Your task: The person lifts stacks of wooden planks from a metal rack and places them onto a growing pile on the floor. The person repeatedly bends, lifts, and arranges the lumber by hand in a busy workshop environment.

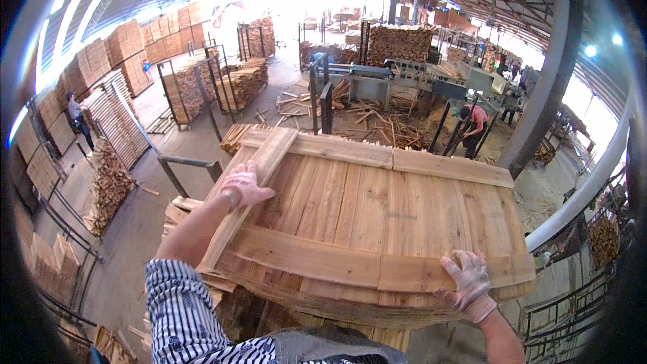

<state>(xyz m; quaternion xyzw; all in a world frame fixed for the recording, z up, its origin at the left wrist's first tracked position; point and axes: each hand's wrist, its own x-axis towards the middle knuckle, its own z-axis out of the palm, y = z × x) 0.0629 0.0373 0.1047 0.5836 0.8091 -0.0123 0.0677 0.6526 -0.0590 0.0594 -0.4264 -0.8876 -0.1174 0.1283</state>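
In front of me is a waist-high stack of flat wooden boards [350, 202] laid side by side. Cross boards lie over it: a near one in two lengths [323, 256], a far one [350, 151], and a slanting plank [269, 162] along the left side. My left hand [247, 185], in a pale pink work glove, rests on that plank with its fingers spread. At the near right, my right hand [468, 280], in a soiled white and pink glove, lies on the near cross board by its front edge, fingers apart. Neither hand grips anything visibly.
Beyond the stack, wood scraps [377, 121] litter the floor around a machine [418, 77]. A person in a red top [475, 125] bends there; another person [77, 118] stands far left. A metal post [546, 81] rises at right. Racks of lumber [185, 91] stand at left.
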